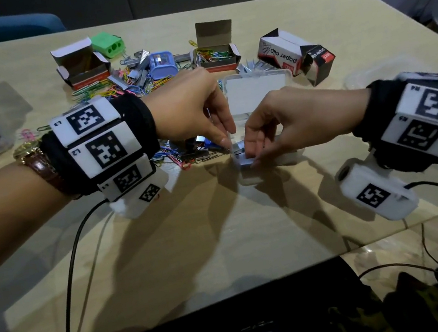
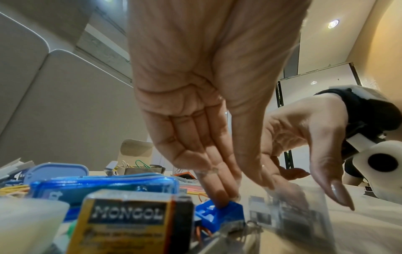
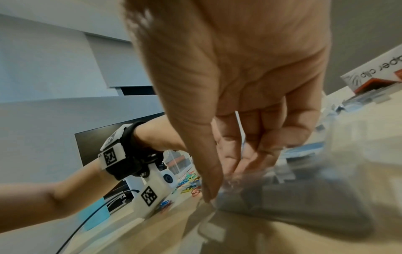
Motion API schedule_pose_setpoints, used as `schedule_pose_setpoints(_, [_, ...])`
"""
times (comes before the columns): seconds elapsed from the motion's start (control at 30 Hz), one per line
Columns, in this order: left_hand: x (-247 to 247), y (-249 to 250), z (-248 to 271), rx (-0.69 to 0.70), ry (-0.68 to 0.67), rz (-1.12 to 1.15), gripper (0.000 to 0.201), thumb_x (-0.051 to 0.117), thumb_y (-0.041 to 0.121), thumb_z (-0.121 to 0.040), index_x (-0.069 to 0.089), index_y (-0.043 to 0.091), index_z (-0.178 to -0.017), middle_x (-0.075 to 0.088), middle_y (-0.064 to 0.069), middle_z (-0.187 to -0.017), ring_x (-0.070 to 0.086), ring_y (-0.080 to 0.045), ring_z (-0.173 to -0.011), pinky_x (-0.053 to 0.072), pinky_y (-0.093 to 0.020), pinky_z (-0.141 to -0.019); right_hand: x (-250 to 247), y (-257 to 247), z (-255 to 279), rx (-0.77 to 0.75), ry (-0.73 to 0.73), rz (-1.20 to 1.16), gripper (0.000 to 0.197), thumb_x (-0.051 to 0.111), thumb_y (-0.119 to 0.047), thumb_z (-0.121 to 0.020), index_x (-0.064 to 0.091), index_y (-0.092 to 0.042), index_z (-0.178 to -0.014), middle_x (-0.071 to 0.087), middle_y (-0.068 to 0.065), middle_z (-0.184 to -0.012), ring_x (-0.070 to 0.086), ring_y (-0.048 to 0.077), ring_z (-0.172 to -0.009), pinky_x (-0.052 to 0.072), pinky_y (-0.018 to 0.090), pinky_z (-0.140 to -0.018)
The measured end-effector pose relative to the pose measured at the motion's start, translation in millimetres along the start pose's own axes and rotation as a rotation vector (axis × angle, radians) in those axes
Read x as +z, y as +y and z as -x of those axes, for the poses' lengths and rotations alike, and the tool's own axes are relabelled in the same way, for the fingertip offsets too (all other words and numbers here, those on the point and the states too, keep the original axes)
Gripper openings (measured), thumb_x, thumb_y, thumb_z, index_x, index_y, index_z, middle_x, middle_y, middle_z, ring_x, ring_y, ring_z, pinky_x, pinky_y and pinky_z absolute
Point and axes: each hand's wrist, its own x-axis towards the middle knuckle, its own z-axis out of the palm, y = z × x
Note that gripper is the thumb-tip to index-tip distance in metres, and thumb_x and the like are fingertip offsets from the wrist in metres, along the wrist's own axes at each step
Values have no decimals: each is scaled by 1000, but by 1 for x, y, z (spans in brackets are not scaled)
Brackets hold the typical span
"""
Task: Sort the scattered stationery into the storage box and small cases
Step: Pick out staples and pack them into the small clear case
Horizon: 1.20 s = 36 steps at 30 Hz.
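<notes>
- The clear plastic case (image 1: 256, 100) lies open in the middle of the table (image 1: 224, 238), its lid laid back on the far side; both hands meet at its near left corner.
- The left hand (image 1: 195, 105) points its nearly straight fingers down; they touch a blue plastic piece (image 2: 219, 213), though no pinch shows.
- The right hand (image 1: 269, 124) curls its fingers over a small pale grey block (image 1: 247, 159), probably staples; the grip is blurred.
- The case looks light, thin and slippery: I judge it slides easily, so steady it by the rim.
- Staple strips likely snap if bent; hold them by the long sides.
- Loose paper clips (image 1: 99, 91) and a "Mongol" box (image 2: 130, 221) crowd the left; paper clip boxes (image 1: 294, 53) stand far right.
</notes>
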Motion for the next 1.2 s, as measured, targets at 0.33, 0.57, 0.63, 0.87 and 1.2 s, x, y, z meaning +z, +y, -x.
schedule_pose_setpoints(0.33, [0,0,2,-11,-4,20,28,84,24,-68,78,12,-93,75,3,-80,70,-2,-72,53,-29,-80,6,1,4,-96,90,25,9,78,-28,-79,75,-34,-84,71,-15,-70,62,1,-64,50,18,-67])
schedule_pose_setpoints(0.57, [0,1,3,-14,-6,49,31,84,24,-68,77,11,-95,76,2,-82,69,-1,-73,53,-29,-78,9,7,11,-58,185,-95,10,83,-20,-74,76,-19,-81,73,-7,-72,66,-2,-63,47,10,-63])
schedule_pose_setpoints(0.63, [0,1,3,-16,-12,55,30,84,23,-69,77,11,-95,76,3,-82,69,0,-73,53,-28,-77,9,8,12,-52,182,-157,13,84,-18,-72,76,-15,-81,74,-5,-72,69,3,-65,54,17,-67])
schedule_pose_setpoints(0.87, [0,0,4,-16,-24,79,30,85,20,-69,76,11,-95,75,3,-80,70,1,-72,54,-25,-79,-6,14,15,-20,201,-291,27,77,-30,-68,75,-10,-87,75,4,-76,73,24,-77,60,32,-72])
schedule_pose_setpoints(1.2, [0,-2,5,-6,-36,103,31,85,21,-68,76,12,-96,75,5,-80,71,0,-74,55,-21,-80,-10,8,7,-1,189,-175,17,81,-6,-75,74,-9,-91,75,-1,-75,71,2,-68,58,19,-71])
